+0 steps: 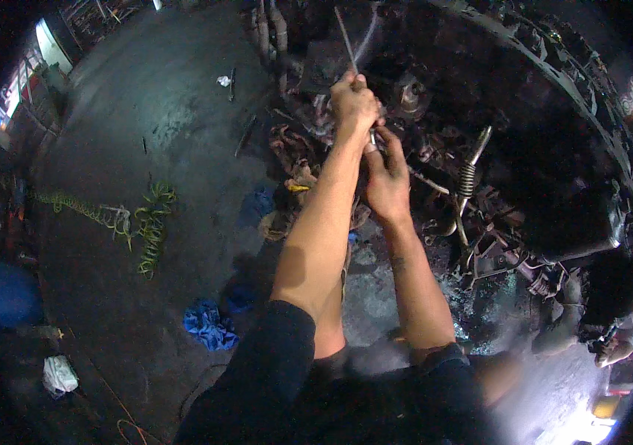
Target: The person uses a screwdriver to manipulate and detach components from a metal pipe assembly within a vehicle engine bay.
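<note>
My left hand [356, 107] is closed in a fist high in the middle of the view, over dark, greasy machine parts. A thin, reddish-grey rod-like piece [345, 35] sticks up out of it and away from me. Just below, my right hand [388, 178] has its thumb and fingers closed on a short, shiny metal piece [373, 138]. Whether this metal is part of the same rod I cannot tell, as the fingers hide the join. Near my right hand lies a bent metal tube wound with a coil [466, 182].
Dark machinery with pipes and brackets fills the right side. On the dark floor [183, 96] to the left lie a green coiled hose [152, 233], a crumpled blue cloth [211, 325] and a white bundle [60, 375]. A blue rounded object [9, 293] stands at the left edge.
</note>
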A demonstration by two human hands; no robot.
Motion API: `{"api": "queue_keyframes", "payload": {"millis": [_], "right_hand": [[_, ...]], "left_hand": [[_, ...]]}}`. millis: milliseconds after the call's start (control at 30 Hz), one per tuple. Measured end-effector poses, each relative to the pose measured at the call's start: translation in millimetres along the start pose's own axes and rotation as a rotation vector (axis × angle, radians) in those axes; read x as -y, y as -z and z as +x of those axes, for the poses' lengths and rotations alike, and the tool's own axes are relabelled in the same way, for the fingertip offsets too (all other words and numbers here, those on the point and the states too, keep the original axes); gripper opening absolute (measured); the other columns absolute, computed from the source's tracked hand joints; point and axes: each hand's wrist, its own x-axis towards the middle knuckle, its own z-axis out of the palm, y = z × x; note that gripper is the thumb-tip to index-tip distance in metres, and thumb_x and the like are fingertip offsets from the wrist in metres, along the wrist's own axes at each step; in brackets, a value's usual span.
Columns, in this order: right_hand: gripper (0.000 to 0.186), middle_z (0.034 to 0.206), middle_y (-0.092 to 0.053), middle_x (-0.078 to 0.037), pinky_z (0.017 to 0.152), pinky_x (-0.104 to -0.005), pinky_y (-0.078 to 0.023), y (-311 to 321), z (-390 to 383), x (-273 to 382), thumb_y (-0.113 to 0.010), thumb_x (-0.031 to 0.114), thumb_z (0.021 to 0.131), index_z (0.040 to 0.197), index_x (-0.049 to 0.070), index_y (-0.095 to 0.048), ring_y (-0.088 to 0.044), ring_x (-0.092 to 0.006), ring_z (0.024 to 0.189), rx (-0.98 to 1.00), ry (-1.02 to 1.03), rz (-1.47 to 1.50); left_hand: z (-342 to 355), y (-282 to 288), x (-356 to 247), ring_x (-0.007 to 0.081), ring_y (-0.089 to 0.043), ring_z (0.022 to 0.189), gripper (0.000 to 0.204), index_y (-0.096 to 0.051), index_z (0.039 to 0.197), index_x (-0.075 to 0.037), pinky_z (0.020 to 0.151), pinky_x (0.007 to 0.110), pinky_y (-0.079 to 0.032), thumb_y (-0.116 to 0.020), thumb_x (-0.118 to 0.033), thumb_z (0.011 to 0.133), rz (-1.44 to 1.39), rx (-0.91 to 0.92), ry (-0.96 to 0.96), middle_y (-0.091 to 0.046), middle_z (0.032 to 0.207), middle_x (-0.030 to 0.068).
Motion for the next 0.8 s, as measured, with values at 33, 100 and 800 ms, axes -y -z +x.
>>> {"api": "queue_keyframes", "payload": {"millis": [33, 100, 800], "right_hand": [[0.042, 0.145, -0.051, -0.020, 0.116, -0.0358, -0.033, 1.6, -4.3, 3.2, -0.050, 0.013, 0.104, 0.142, -0.005, -0.045, -0.046, -0.0264, 0.138, -0.023, 0.061, -0.098], [0.043, 0.147, -0.049, -0.021, 0.116, -0.0387, -0.033, 2.4, -28.2, -12.3, -0.049, 0.013, 0.105, 0.144, -0.005, -0.041, -0.045, -0.0284, 0.138, -0.093, 0.148, -0.176], [0.041, 0.141, -0.056, -0.018, 0.111, -0.0350, -0.036, 21.3, -29.0, 9.3, -0.054, 0.014, 0.103, 0.142, 0.002, -0.048, -0.048, -0.0249, 0.135, -0.072, 0.082, -0.161]], "left_hand": [[-2.2, 1.7, -0.9, 0.0139, -0.051, 0.045, 0.022, -0.062, 0.116, -0.006, 0.040, 0.032, -0.040, -0.046, -0.018, 0.106, 0.061, 0.047, -0.006, -0.051, 0.061, 0.0046], [-27.3, -7.0, 12.9, 0.0135, -0.051, 0.045, 0.024, -0.061, 0.119, -0.007, 0.040, 0.032, -0.041, -0.045, -0.019, 0.107, 0.200, 0.051, -0.050, -0.050, 0.060, 0.0043], [-31.9, -8.6, 9.3, 0.0121, -0.045, 0.046, 0.029, -0.052, 0.135, -0.012, 0.038, 0.032, -0.038, -0.043, -0.023, 0.109, 0.037, 0.031, 0.081, -0.055, 0.070, 0.0049]]}}
